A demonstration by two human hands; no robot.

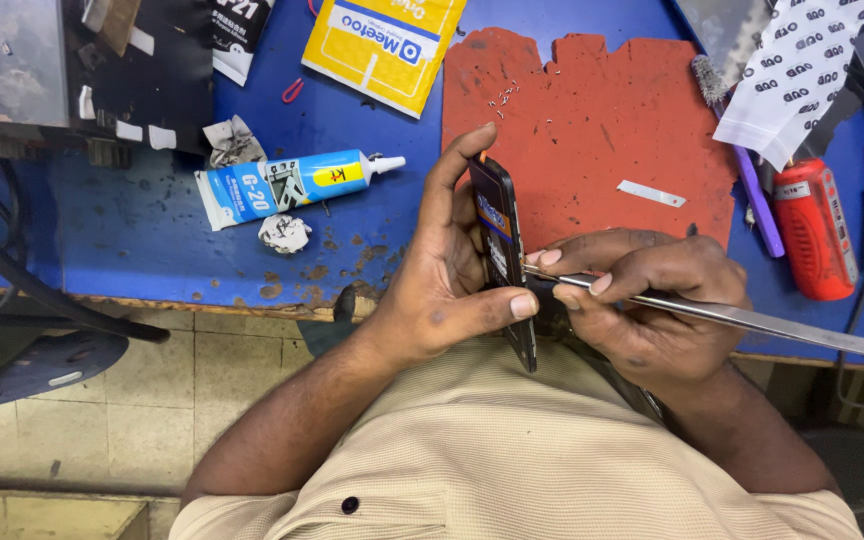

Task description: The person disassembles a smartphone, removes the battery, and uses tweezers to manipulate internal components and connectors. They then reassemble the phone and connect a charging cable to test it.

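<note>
I see one thin black slab of a phone (501, 255), glossy and hard-edged, held upright on its long edge above the near rim of the desk, over my lap. My left hand (449, 275) is wrapped around it: forefinger hooked over the top corner, thumb pressed flat against the lower edge. My right hand (642, 300) is closed in a pinch on one long, flat, polished steel pry tool (722, 314), whose tip touches the phone's edge just above the left thumb; the far end of the tool runs out to the right. What the tip meets on the phone I cannot make out, since I view the phone almost edge-on.

Behind the hands lies one rough red rubber mat (592, 130) with ragged cut edges, carrying one small pale strip (651, 193) and a scatter of tiny screws (503, 98), too small to count. The worn blue desk (152, 230) shows brown stains and chipped paint. On it lie one soft blue-and-white glue tube (287, 184) with a white nozzle, two crumpled paper scraps (283, 232), one yellow flat packet (384, 42) cut off at the top, one red cylindrical plastic tool (814, 230), and one purple-handled brush (742, 160). My ribbed beige shirt (512, 450) fills the bottom.
</note>
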